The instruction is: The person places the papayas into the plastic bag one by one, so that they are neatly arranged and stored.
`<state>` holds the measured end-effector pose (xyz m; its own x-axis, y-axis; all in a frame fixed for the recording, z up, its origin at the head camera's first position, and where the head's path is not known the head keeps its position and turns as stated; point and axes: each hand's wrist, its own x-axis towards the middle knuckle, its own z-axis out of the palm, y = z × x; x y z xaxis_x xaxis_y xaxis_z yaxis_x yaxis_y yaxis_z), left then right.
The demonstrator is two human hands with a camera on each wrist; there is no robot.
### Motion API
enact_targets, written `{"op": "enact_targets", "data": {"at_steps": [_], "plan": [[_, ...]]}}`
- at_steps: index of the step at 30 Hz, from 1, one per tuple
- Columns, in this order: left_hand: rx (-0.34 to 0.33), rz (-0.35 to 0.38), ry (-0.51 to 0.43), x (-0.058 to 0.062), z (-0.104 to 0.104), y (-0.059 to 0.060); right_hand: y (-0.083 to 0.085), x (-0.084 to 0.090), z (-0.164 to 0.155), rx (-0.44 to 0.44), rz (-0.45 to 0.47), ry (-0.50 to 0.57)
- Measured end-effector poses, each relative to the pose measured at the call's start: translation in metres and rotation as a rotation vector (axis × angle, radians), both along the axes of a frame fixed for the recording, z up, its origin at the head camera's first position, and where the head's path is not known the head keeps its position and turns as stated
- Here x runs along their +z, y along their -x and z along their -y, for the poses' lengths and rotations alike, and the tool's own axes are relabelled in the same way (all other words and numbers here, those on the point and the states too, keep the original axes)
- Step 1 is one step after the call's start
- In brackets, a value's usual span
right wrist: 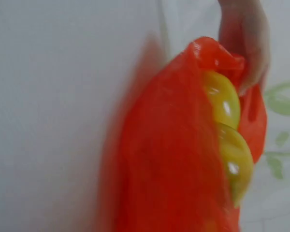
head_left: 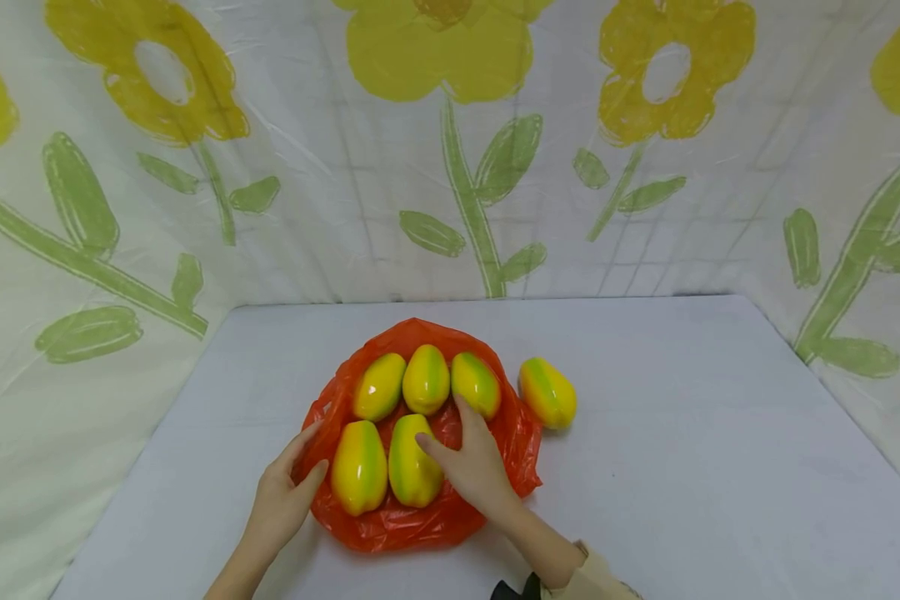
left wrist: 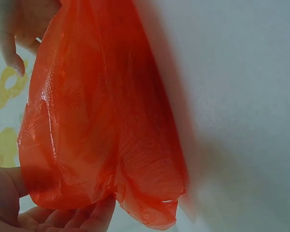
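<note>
Five yellow-green mangoes [head_left: 412, 414] resting on an orange plastic bag [head_left: 521, 442] spread flat near the middle of the tabletop [head_left: 720, 467]; a sixth mango [head_left: 547, 392] lying just beside the bag's right edge, off the plastic. Left hand [head_left: 281, 498] at the bag's left edge, its grip loosely spread, with thumb and fingers against the film. Right hand [head_left: 474, 467] laid on the bag's near-right part, grip spread, fingertips touching two mangoes. Risk when lifting the edges: fruit likely to roll off the open far side, since nothing encloses it. Risk of thin film slipping or tearing under a one-sided pull. Risk of leaving the stray mango outside, or nudging it further from the bag.
</note>
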<state>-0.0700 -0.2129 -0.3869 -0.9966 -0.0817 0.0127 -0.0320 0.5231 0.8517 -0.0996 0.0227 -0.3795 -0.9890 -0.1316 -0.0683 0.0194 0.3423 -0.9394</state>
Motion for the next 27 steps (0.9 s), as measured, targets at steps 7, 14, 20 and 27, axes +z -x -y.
{"op": "enact_targets", "data": {"at_steps": [7,14,20,27], "plan": [[0.001,0.009,-0.002,0.001,0.000,0.000,0.006,0.014,-0.020,-0.071,-0.047,-0.009],[-0.002,0.007,0.000,0.001,-0.001,0.000,0.022,0.014,-0.042,-0.150,-0.096,-0.034],[-0.006,0.012,-0.003,0.001,-0.001,0.000,0.030,0.015,-0.057,-0.172,-0.093,-0.015],[-0.006,0.008,-0.001,0.001,-0.001,0.000,0.033,0.016,-0.071,-0.219,-0.106,-0.062]]}}
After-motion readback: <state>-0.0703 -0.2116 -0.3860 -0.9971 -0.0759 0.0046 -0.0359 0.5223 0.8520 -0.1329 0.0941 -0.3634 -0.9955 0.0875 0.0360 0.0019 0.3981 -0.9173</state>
